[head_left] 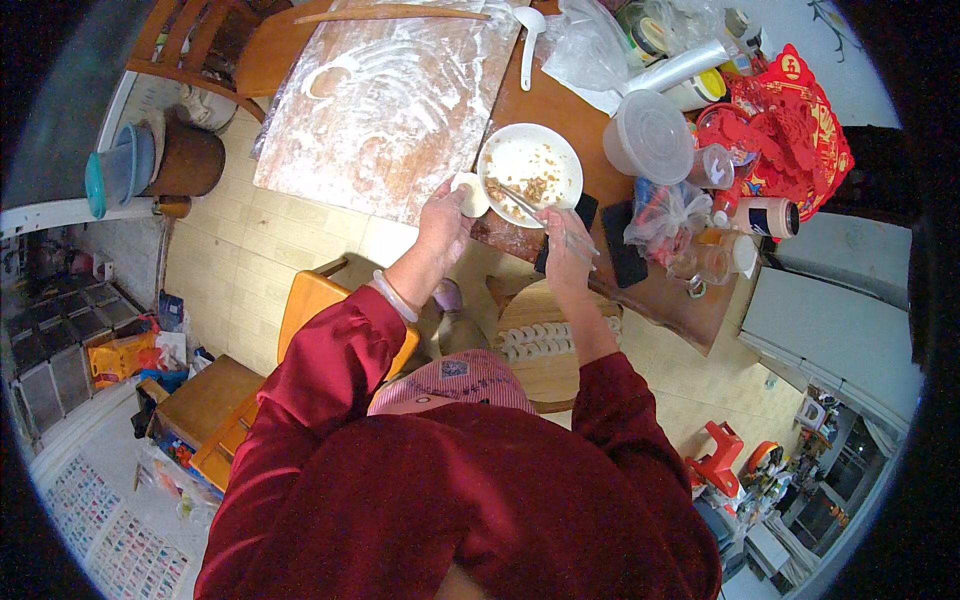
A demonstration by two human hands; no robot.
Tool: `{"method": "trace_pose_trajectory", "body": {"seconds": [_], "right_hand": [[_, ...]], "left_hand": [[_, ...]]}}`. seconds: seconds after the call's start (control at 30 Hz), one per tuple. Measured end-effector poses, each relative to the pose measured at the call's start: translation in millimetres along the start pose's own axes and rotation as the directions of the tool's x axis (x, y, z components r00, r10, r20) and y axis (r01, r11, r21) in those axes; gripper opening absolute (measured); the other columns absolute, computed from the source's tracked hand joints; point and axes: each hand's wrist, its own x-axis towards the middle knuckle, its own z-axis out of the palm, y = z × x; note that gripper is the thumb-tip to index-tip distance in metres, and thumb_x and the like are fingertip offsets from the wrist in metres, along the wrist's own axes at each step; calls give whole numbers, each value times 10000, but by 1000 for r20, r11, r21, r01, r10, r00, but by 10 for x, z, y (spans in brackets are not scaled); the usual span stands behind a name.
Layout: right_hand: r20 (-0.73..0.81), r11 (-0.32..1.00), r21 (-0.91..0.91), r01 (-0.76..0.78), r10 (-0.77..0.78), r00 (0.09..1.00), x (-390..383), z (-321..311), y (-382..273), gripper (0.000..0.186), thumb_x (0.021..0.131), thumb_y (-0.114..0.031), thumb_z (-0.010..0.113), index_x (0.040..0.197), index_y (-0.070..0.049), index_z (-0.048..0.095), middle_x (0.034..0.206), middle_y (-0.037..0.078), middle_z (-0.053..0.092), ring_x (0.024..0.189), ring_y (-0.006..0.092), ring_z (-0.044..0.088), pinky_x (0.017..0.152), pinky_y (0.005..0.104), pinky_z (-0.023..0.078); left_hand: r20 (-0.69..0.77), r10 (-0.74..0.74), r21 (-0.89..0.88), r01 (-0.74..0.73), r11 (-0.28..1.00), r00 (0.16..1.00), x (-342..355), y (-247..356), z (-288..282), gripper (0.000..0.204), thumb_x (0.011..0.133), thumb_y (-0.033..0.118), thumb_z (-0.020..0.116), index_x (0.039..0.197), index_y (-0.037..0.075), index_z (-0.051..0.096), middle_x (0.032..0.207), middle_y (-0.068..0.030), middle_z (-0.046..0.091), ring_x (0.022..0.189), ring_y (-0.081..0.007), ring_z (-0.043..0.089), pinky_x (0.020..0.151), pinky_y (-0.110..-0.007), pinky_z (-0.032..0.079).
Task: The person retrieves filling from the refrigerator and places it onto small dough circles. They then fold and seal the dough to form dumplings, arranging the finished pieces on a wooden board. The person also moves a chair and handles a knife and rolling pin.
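Note:
My left hand (443, 222) holds a round pale dough wrapper (470, 192) beside the left rim of a white bowl (530, 145). My right hand (568, 250) grips chopsticks (515, 198), whose tips are down among the scraps of brown minced filling (540, 185) in the bowl. A flour-dusted board (370, 100) lies just left of and behind the bowl. Lower down, behind my right forearm, rows of pale dumplings (525, 338) rest on a round wooden tray (545, 305).
A white spoon (528, 55), wooden rolling pin (395, 14), plastic tub (645, 135), bags (660, 225), jars (700, 260) and red decorations (785, 130) crowd the table (685, 315). A wooden chair (300, 310) is lower left; a red stool (715, 460) stands lower right.

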Motion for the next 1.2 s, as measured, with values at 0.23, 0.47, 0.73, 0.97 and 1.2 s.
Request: {"method": "trace_pose_trajectory", "body": {"seconds": [0.23, 0.47, 0.73, 0.97, 1.2], "right_hand": [[-26, 988, 105, -118, 121, 992, -147, 57, -91, 385, 1034, -299, 381, 928, -27, 633, 859, 97, 585, 736, 211, 545, 704, 330, 449], [57, 925, 9, 379, -379, 924, -290, 25, -365, 109, 881, -101, 574, 945, -31, 629, 878, 126, 614, 807, 300, 584, 731, 397, 462], [159, 834, -26, 551, -541, 826, -333, 22, -404, 211, 793, -83, 648, 1000, -48, 626, 866, 102, 605, 795, 294, 577, 721, 401, 467], [-54, 873, 476, -109, 152, 987, -201, 89, -310, 154, 963, -166, 465, 910, -60, 564, 798, 54, 536, 671, 160, 514, 612, 302, 425], [97, 373, 869, -324, 514, 852, -169, 145, -125, 368, 1048, -369, 379, 910, -60, 525, 755, 14, 467, 612, 108, 430, 566, 269, 367]], "left_hand": [[-2, -8, 19, 8, 1000, 1000, -30, 15, -7, 313, 1011, 96, 427, 1307, -3, 451, 1155, -120, 598, 1026, -207, 618, 896, -348, 537], [20, -30, -15, 31, 999, 999, 39, 15, -18, 277, 1032, 172, 392, 1219, -5, 495, 1135, -108, 598, 1001, -206, 620, 881, -346, 533], [93, -44, -51, 49, 998, 995, 155, 11, -151, 321, 1044, 216, 338, 1198, -25, 483, 1163, -147, 588, 1049, -266, 613, 949, -401, 521], [39, -108, -156, 113, 981, 993, -24, 182, -195, 373, 1053, 249, 308, 1249, -33, 455, 1255, -190, 560, 1133, -305, 585, 994, -446, 496], [174, -109, -130, 133, 983, 979, -225, 306, -185, 425, 1058, 300, 294, 1278, -31, 446, 1272, -194, 555, 1159, -305, 574, 1014, -442, 481]]}}
